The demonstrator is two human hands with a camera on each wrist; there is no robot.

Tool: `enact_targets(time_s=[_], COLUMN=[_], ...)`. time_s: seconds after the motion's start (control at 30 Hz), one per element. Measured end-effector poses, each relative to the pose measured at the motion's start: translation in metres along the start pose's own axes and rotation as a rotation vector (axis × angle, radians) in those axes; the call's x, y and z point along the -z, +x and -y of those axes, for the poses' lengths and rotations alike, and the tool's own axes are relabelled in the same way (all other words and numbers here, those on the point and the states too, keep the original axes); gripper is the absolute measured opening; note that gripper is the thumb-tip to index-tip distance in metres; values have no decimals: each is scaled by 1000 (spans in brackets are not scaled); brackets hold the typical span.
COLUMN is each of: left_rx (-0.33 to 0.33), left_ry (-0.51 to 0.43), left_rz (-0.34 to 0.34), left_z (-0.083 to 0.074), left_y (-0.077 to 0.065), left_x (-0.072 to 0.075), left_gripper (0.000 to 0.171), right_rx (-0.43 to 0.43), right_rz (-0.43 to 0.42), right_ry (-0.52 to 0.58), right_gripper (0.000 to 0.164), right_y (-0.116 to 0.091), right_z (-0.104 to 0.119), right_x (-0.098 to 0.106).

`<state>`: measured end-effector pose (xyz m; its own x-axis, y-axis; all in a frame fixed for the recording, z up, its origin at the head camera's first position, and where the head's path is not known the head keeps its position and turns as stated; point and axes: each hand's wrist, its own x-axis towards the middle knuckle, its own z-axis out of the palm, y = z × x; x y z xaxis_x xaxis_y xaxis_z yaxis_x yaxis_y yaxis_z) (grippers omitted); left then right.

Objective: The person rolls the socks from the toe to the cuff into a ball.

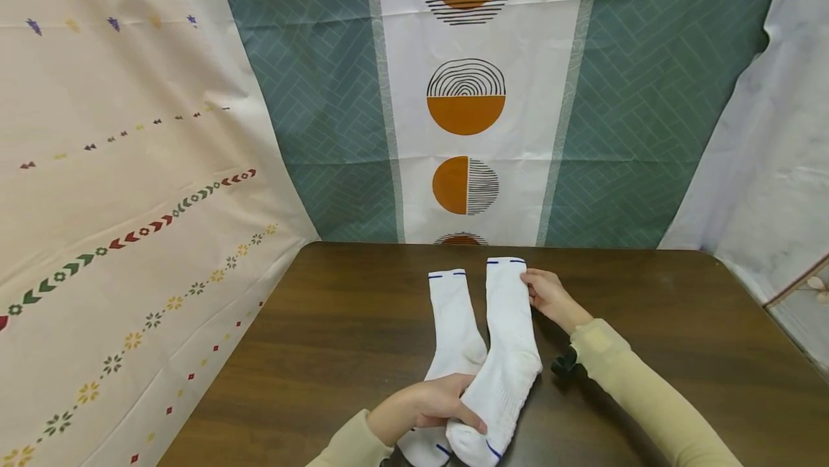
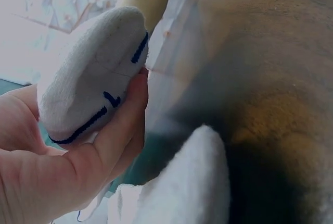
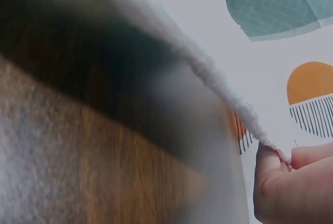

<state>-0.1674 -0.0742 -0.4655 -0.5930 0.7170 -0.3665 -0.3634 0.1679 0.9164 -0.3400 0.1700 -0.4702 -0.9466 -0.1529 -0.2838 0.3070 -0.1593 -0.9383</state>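
Two white socks with blue marks at cuff and toe are in the head view. My left hand (image 1: 440, 402) grips the right-hand sock (image 1: 508, 352) near its toe. In the left wrist view, its fingers (image 2: 117, 135) and thumb curl round the toe end. At the far end, my right hand (image 1: 549, 294) pinches the cuff edge of that same sock, which stretches between both hands. The right wrist view shows thumb and finger tips meeting on the sock's edge (image 3: 218, 86). The other sock (image 1: 453, 323) lies to the left, partly covered by my left hand.
Both hands work over a dark brown wooden table (image 1: 350, 323). Its far edge meets a green and white patterned curtain (image 1: 324, 93), and a cream patterned cloth (image 1: 129, 237) hangs along the left side. A pale cloth (image 1: 771, 165) hangs at the right.
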Motion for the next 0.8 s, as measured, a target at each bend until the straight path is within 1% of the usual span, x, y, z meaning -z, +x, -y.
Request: enact_targets(time_s=[0.13, 0.37, 0.53, 0.73, 0.8], left_rx=[-7, -21, -25, -22, -21], left_ry=[4, 38, 33, 50, 56], left_rz=[15, 18, 22, 2, -1], left_z=[2, 7, 11, 14, 15], left_y=[-3, -7, -10, -15, -17], left_x=[2, 8, 12, 17, 19], left_gripper=[44, 43, 43, 36, 34], right_rx=[-3, 11, 8, -7, -13], right_rz=[-3, 24, 31, 48, 35], right_ry=[0, -26, -5, -24, -32], right_gripper=[53, 52, 51, 52, 50], right_y=[1, 1, 2, 6, 7], right_z=[0, 1, 1, 2, 2], right_x=[-4, -13, -17, -21, -23])
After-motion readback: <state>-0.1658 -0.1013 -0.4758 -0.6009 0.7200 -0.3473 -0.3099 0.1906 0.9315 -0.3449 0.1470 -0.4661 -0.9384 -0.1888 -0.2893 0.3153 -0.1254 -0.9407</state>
